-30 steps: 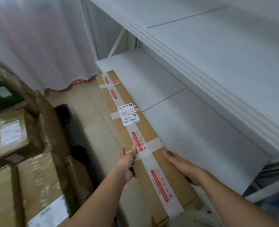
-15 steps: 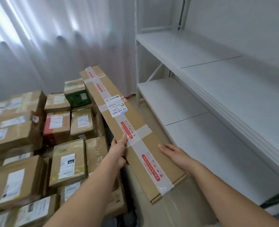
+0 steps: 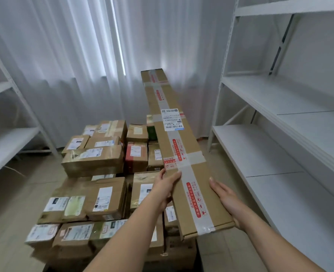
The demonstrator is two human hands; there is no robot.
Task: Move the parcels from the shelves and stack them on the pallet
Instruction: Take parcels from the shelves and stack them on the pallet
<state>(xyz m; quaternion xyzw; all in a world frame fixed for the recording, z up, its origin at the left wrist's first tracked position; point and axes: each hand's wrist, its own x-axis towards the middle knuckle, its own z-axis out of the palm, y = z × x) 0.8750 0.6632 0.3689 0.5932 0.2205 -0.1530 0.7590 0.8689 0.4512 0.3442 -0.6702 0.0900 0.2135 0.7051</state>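
- Left hand grips the left long edge of the long parcel near its near end, thumb on top, fingers curled beneath.
- Right hand holds the right long edge, palm against the side; its fingers go under the carton, so their curl cannot be seen.
- Long parcel is held in the air, tilted upward away from the person, above the right edge of the stacked parcels.
- Pallet is hidden beneath the stack.
- Label print is too small to read.
- White shelves stand right; curtain hangs beyond.
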